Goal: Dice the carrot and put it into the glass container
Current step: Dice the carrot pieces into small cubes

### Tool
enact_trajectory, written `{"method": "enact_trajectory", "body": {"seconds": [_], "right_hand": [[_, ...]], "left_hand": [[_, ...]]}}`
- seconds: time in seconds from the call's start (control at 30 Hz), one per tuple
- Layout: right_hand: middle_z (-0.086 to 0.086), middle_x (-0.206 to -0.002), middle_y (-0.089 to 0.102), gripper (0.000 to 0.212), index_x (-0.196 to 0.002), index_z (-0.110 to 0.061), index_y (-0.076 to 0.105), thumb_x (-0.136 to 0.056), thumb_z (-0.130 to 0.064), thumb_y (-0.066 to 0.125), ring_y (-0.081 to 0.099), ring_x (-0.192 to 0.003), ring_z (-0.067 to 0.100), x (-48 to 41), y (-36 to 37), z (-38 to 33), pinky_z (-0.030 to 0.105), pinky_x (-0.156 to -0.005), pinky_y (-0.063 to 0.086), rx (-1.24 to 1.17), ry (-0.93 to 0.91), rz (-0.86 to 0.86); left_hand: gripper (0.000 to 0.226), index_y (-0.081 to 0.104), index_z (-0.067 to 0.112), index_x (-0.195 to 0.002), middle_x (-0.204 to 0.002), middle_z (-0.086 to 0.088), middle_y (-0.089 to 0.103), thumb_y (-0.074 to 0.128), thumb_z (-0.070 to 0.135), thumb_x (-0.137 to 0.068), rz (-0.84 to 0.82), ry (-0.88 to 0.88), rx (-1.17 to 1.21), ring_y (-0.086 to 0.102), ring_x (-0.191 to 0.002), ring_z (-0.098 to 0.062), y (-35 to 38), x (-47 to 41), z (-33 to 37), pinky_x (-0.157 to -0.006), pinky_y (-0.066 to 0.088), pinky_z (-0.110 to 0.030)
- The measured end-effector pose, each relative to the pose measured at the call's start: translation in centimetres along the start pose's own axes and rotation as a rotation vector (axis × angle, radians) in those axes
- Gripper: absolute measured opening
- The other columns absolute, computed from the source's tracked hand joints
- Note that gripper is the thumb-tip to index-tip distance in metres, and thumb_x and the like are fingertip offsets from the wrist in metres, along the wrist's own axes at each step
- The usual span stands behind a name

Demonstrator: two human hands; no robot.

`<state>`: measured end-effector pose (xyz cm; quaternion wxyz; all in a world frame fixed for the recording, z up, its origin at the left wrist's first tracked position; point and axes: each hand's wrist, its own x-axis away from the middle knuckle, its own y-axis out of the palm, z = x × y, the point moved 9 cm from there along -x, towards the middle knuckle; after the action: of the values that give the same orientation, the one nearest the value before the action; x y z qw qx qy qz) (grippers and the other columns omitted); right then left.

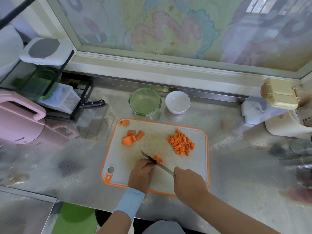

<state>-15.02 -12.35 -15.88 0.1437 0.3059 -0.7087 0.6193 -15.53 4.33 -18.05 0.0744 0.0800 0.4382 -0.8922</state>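
Steel counter (236, 166); right hand (189, 181) hides knife (162, 166) handle, left fingers (148, 163) tucked under.

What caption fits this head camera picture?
Right hand slices an orange carrot piece with a silver steel knife while left hand steadies it on an orange-rimmed white cutting board.

Orange carrot dice (181, 143), orange-rimmed white cutting board (199, 166), green-lidded glass container (145, 101).
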Motion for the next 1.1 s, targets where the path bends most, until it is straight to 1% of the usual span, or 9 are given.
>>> {"method": "enact_trajectory", "body": {"seconds": [0.13,0.27,0.4,0.47,0.63,0.73,0.9,1.0,1.1], "right_hand": [[-0.005,-0.073,0.05,0.008,-0.097,-0.023,0.042,-0.099,-0.017,0.045,0.048,-0.06,0.012,-0.7,0.6,-0.4,0.025,-0.05,0.037,-0.028,0.01,-0.025],[-0.004,-0.076,0.054,0.007,-0.096,-0.025,0.046,-0.097,-0.018,0.044,0.055,-0.065,0.015,-1.6,0.6,-0.5,0.029,-0.057,0.048,-0.071,0.024,-0.035],[-0.005,-0.075,0.05,0.008,-0.093,-0.024,0.045,-0.098,-0.02,0.041,0.051,-0.067,0.016,-1.8,0.3,-0.2,0.027,-0.052,0.036,-0.058,0.001,-0.042],[-0.005,-0.074,0.05,0.015,-0.088,-0.024,0.046,-0.101,-0.024,0.038,0.052,-0.069,0.017,-2.1,-0.4,0.1,0.029,-0.055,0.037,-0.079,-0.014,-0.045],[-0.002,-0.083,0.056,0.025,-0.082,-0.023,0.046,-0.103,-0.033,0.035,0.057,-0.077,0.02,-3.2,-3.0,3.1,0.031,-0.065,0.044,-0.159,0.061,-0.001],[0.0,-0.084,0.057,0.024,-0.081,-0.023,0.046,-0.102,-0.032,0.037,0.057,-0.078,0.023,-3.4,-4.4,4.4,0.03,-0.065,0.042,-0.19,0.108,0.047],[-0.004,-0.077,0.053,0.025,-0.08,-0.023,0.046,-0.102,-0.031,0.037,0.054,-0.07,0.019,-2.7,-4.6,3.1,0.03,-0.055,0.035,-0.231,0.082,0.049],[-0.005,-0.076,0.053,0.026,-0.078,-0.025,0.046,-0.101,-0.032,0.037,0.053,-0.068,0.016,-2.2,-3.0,1.1,0.03,-0.054,0.036,-0.24,0.045,-0.004],[-0.004,-0.077,0.058,0.026,-0.078,-0.025,0.049,-0.1,-0.033,0.037,0.056,-0.07,0.016,-2.2,-1.3,0.0,0.031,-0.056,0.041,-0.218,0.025,-0.062]], "left_hand": [[0.028,0.075,0.008,-0.084,-0.09,-0.004,0.068,0.051,0.022,-0.086,0.007,-0.004,0.001,0.052,-0.091,-0.012,-0.3,-0.2,0.1,-0.082,0.041,-0.015],[0.028,0.075,0.009,-0.082,-0.088,-0.003,0.068,0.05,0.022,-0.087,0.014,0.0,0.007,0.052,-0.09,-0.011,-0.3,-0.3,0.1,-0.08,0.044,-0.018],[0.029,0.075,0.012,-0.081,-0.09,0.0,0.067,0.049,0.024,-0.088,-0.004,-0.038,0.026,0.051,-0.09,-0.007,-0.5,-0.4,-0.1,-0.084,0.037,-0.009],[0.028,0.074,0.014,-0.08,-0.089,0.003,0.065,0.05,0.027,-0.088,-0.032,-0.058,0.037,0.05,-0.09,-0.006,-0.3,-0.7,-0.2,-0.083,0.035,-0.008],[0.019,0.07,0.016,-0.076,-0.084,0.003,0.061,0.057,0.026,-0.084,-0.14,-0.121,0.088,0.05,-0.083,-0.007,1.1,-3.4,0.1,-0.073,0.042,-0.018],[0.01,0.071,0.016,-0.079,-0.083,0.005,0.062,0.066,0.007,-0.082,-0.162,-0.277,0.249,0.063,-0.073,-0.005,1.4,-5.6,0.5,-0.071,0.053,-0.026],[0.015,0.074,0.012,-0.09,-0.091,0.0,0.07,0.063,0.002,-0.085,-0.001,-0.394,0.231,0.063,-0.08,-0.014,-1.8,-7.5,-1.3,-0.072,0.043,-0.005],[0.02,0.071,0.016,-0.096,-0.101,-0.001,0.065,0.058,0.005,-0.088,0.03,-0.389,0.069,0.057,-0.096,-0.02,-4.1,-7.4,-3.2,-0.085,0.043,-0.023],[0.024,0.067,0.016,-0.097,-0.104,-0.001,0.058,0.056,0.0,-0.083,0.076,-0.366,-0.044,0.047,-0.1,-0.02,-6.5,-7.1,-4.4,-0.091,0.04,-0.032]]}}
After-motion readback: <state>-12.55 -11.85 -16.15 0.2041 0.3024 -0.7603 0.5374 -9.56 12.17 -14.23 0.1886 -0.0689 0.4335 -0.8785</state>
